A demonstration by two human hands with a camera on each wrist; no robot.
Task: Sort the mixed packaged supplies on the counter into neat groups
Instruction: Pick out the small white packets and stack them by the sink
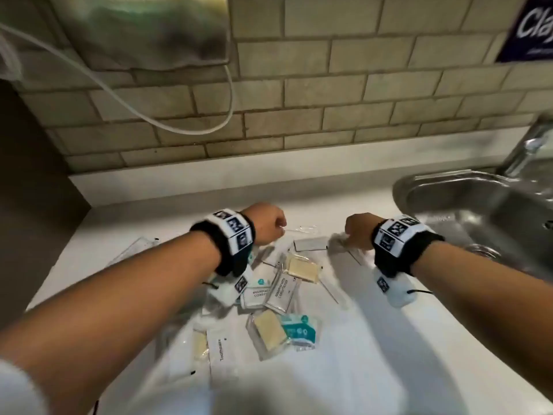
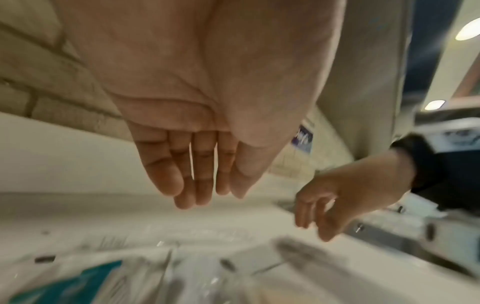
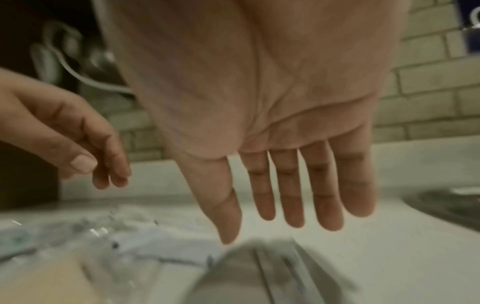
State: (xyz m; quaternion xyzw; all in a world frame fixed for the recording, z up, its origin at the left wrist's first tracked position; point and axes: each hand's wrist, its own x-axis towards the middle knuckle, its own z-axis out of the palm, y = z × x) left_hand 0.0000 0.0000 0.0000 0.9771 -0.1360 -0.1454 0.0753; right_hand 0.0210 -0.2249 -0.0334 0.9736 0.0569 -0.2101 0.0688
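Your desk is a white surface against a pale brick-tile wall, with a steel sink set in at the right and a tap behind it. A white cable loops down the wall from the left, under a hanging cloth, and a dark blue sign sits at the top right corner.

The mixed packets lie in a loose, overlapping heap in the middle of the desk, between and beneath your forearms. You can pick out two shampoo-and-conditioner sachets side by side, clear bags holding pale yellow soap bars, teal-printed sachets, and a white pouch marked Toothcare at the near edge. Thin clear wrappers lie at the far end of the heap, just beyond your knuckles. Nothing is sorted into groups yet.

Your left hand hangs above the far left side of the heap, palm down, with its grip apart: the fingers are straight, close together and holding nothing. Your right hand hangs above the far right side, near the sink rim, its grip likewise apart, fingers spread and extended with nothing in them. Both wrists wear black bands with marker tags. The packets under each palm are too blurred in the wrist views to name.
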